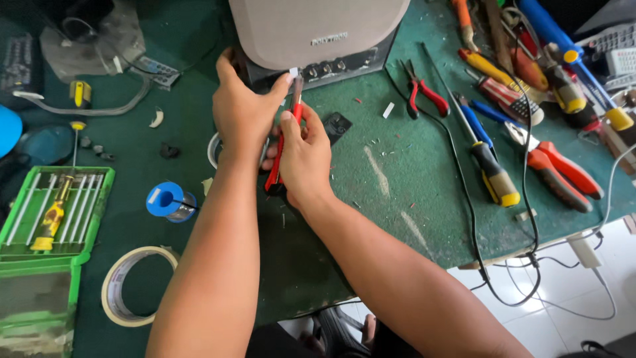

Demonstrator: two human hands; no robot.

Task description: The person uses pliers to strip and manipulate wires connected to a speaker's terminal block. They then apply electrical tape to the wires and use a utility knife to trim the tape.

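A grey speaker box (318, 26) with small knobs along its dark lower panel stands at the back of the green table (397, 172). My left hand (242, 109) rests against its lower left corner, thumb stretched toward a small white piece of tape by the knobs. My right hand (305, 156) grips a red and black utility knife (286, 142), its tip pointing up at the speaker's lower edge beside my left thumb. A small black part (338, 124) lies just right of my hands.
Red-handled pliers (424, 93), several screwdrivers (490, 166) and orange cutters (563, 174) crowd the right side, crossed by a black cable (464, 199). At left sit a blue solder spool (169, 201), a tape roll (129, 285) and a green screwdriver case (53, 212). The table edge runs lower right.
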